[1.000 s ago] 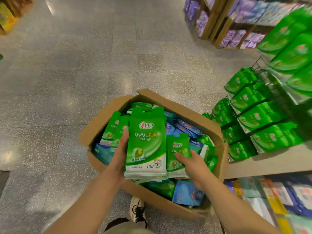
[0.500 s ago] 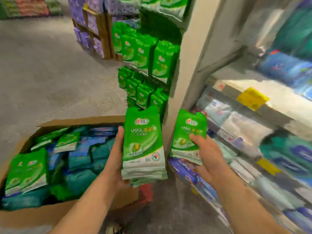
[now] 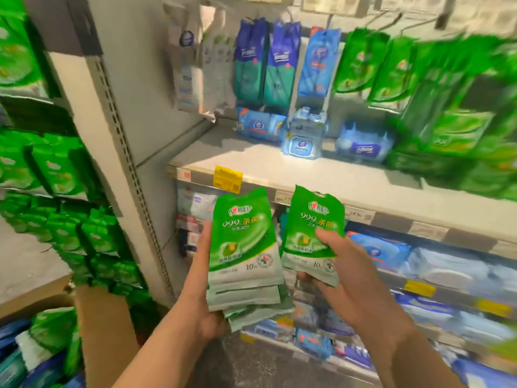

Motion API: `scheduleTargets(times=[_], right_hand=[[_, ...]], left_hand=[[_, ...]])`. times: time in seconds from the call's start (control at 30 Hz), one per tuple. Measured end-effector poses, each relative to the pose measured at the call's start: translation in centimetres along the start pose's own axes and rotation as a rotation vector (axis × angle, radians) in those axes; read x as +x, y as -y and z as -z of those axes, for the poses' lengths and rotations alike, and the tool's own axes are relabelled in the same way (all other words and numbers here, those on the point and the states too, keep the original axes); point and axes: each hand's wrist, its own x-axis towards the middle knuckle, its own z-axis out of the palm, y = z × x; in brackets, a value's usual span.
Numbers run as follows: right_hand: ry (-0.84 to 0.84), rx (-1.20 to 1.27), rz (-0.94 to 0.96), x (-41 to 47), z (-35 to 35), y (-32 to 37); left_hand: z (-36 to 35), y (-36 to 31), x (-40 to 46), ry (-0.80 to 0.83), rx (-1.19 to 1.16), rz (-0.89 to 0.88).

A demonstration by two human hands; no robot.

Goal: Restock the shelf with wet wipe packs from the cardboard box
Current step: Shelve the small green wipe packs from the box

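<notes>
Glossy plastic wipe packs (image 3: 243, 245), matt cardboard box (image 3: 103, 326), smooth painted shelf (image 3: 279, 166)

Your left hand (image 3: 200, 309) holds a fanned stack of green wet wipe packs (image 3: 244, 253) upright, thumb on the left edge. Your right hand (image 3: 347, 278) pinches a single green pack (image 3: 312, 228), thumb on its front, just right of the stack and apart from it. Both sit in front of the shelf edge (image 3: 335, 191), below its yellow price tag (image 3: 227, 177). On the shelf: blue wipe packs (image 3: 300, 142) far back, green packs (image 3: 361, 63) hanging above. Cardboard box (image 3: 103, 326) near left, packs inside. Right side is blurred.
</notes>
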Motion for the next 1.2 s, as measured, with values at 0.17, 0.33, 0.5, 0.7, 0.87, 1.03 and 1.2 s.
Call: scheduleTargets(times=[0.17, 0.33, 0.5, 0.7, 0.87, 1.03, 1.2], right_hand=[[-0.111, 0.016, 0.095, 1.1, 3.7, 4.3], [-0.277, -0.037, 0.208, 3.8, 5.9, 8.0], [-0.3, -0.127, 0.345, 7.6, 6.1, 10.8], [-0.222, -0.212, 0.539, 11.0, 3.8, 14.1], [-0.121, -0.343, 0.688, 13.3, 1.8, 17.9], [-0.053, -0.33, 0.855, 14.5, 0.7, 20.6], [-0.057, -0.312, 0.844, 16.4, 1.1, 20.7]], left_hand=[[-5.1, 0.2, 4.8, 0.102, 0.035, 0.045], [-8.8, -0.8, 9.8, 0.212, 0.024, 0.076], [-11.1, -3.1, 13.8, 0.272, 0.012, 0.096], [-12.9, -5.5, 16.7, 0.268, 0.001, 0.076], [-13.2, -6.7, 18.3, 0.21, 0.025, -0.012], [-13.8, -7.4, 18.7, 0.2, 0.009, -0.074], [-14.1, -7.4, 19.0, 0.196, -0.006, -0.079]])
